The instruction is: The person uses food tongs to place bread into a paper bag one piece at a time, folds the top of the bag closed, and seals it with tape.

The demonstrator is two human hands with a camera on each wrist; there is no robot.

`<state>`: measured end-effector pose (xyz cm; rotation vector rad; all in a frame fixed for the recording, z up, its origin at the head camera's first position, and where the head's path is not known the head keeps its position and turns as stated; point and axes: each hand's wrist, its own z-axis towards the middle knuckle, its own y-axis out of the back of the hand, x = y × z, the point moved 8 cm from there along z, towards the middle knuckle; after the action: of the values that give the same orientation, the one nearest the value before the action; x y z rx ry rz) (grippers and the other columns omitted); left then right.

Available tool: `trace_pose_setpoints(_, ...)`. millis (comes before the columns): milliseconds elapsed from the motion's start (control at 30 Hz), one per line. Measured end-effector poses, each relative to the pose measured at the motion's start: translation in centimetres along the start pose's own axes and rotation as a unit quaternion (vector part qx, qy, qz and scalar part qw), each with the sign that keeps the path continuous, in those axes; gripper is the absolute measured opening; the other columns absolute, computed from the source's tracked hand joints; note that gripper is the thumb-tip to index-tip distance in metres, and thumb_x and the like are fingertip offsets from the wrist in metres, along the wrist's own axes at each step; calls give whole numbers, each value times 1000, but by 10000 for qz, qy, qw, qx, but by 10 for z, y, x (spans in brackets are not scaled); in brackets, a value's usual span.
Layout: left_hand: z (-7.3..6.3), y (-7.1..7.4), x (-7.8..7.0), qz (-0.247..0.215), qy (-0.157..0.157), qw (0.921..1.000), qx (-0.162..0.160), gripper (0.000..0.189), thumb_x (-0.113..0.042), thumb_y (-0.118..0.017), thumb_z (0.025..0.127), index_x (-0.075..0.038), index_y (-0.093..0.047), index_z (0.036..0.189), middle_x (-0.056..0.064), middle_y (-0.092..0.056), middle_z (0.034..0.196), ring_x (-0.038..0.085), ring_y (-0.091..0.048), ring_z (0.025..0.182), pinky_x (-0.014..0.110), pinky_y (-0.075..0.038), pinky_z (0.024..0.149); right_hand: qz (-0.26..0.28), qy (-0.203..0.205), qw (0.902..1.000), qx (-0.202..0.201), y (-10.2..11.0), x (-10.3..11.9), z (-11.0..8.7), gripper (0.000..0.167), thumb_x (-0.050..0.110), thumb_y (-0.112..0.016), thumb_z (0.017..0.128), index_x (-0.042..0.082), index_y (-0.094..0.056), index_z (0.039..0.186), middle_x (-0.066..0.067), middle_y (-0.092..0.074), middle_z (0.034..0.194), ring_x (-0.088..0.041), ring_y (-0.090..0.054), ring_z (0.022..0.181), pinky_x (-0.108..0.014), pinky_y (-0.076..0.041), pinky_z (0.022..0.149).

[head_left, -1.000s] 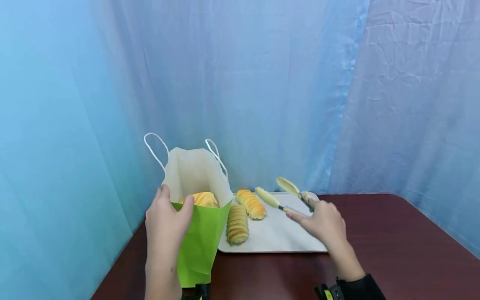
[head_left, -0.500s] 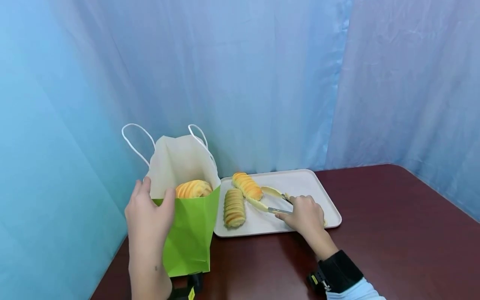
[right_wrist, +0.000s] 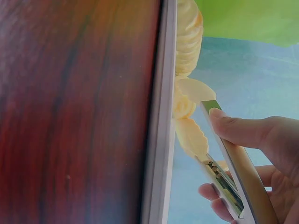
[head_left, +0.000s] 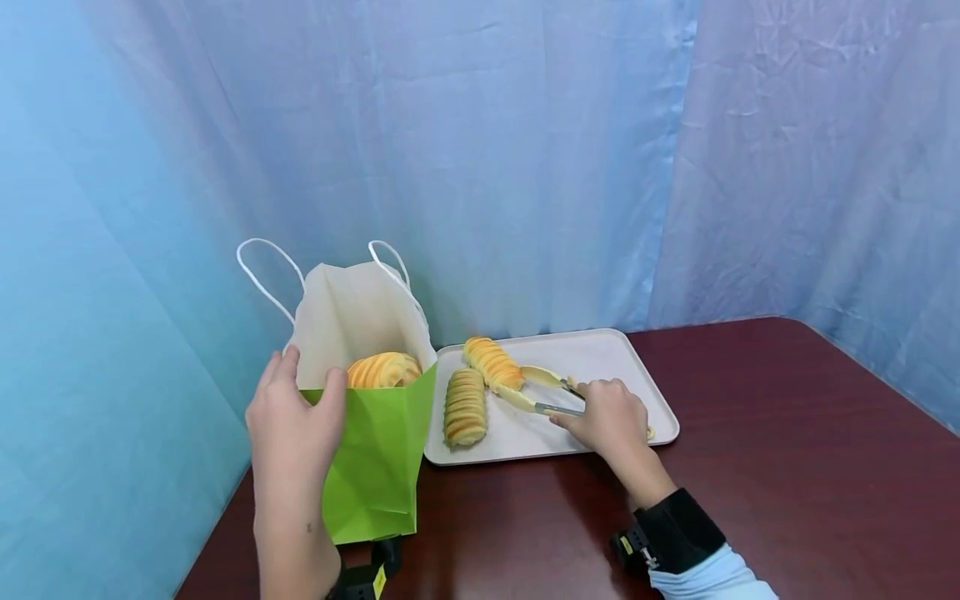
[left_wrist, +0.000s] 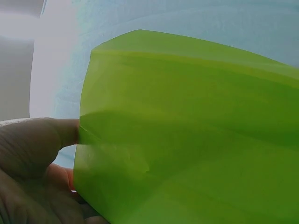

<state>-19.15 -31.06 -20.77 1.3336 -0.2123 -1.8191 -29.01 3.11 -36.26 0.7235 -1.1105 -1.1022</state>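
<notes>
My left hand [head_left: 296, 417] holds the near left edge of a green paper bag [head_left: 375, 458] with white lining and handles. In the left wrist view its thumb and fingers lie about the bag's [left_wrist: 187, 116] edge. A golden ridged bread roll [head_left: 386, 369] shows inside the bag's mouth. My right hand [head_left: 611, 417] grips food tongs [head_left: 557, 409] with cream heads and metal arms. Their spread heads stand about the near end of the farther bread roll [head_left: 492, 362] on the tray; the right wrist view shows its end [right_wrist: 183, 105] between them. A paler roll [head_left: 465, 408] lies nearer the bag.
A white rectangular tray [head_left: 622, 358] bears both loose rolls and stands right of the bag. Beneath is a dark red-brown table [head_left: 750, 433]. Blue curtains [head_left: 480, 167] hang behind and along the left side.
My right hand has lowered the tongs from above the tray to the farther roll. My left hand stays on the bag. The head view has tilted down and shifted.
</notes>
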Motion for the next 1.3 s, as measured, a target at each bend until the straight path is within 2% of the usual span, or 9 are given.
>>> trace_pose_setpoints(267,1,0,1,81,-37,9999,61,59,-20,-53,97,12,-45,147,29,-41,154,44,-33,146,61,-30,115,-39,-126,9997,196,2,-4,1,69,54,-87,72,11,-75,125,-14,-70,89,-24,-57,69,-34,-38,47)
trace_pose_setpoints(567,2,1,6,94,67,9999,84,59,-21,-53,97,13,-45,146,30,-41,154,45,-33,146,60,-29,116,-79,-188,9995,250,8,-14,3,65,53,-86,73,10,-77,121,-11,-69,84,-21,-54,66,-34,-37,48)
trace_pose_setpoints(800,2,0,4,130,-14,9999,73,59,-21,-52,98,12,-45,146,29,-42,154,44,-34,145,61,-31,114,-84,-182,9990,399,12,-22,5,65,53,-85,74,9,-77,121,-15,-73,98,-26,-62,75,-36,-42,48)
trace_pose_setpoints(1033,2,-1,4,125,30,9998,130,60,-22,-52,98,12,-44,147,28,-40,155,44,-33,146,59,-29,116,-6,-259,9951,951,19,-30,6,67,53,-84,76,8,-74,124,-7,-67,84,-19,-54,69,-36,-40,47)
trace_pose_setpoints(1300,2,-2,3,122,-15,9998,168,59,-21,-52,99,13,-44,147,29,-40,155,44,-33,146,58,-28,116,-27,-134,9912,1320,31,-34,3,71,58,-82,76,8,-74,125,-4,-56,71,-21,-52,71,-37,-39,50)
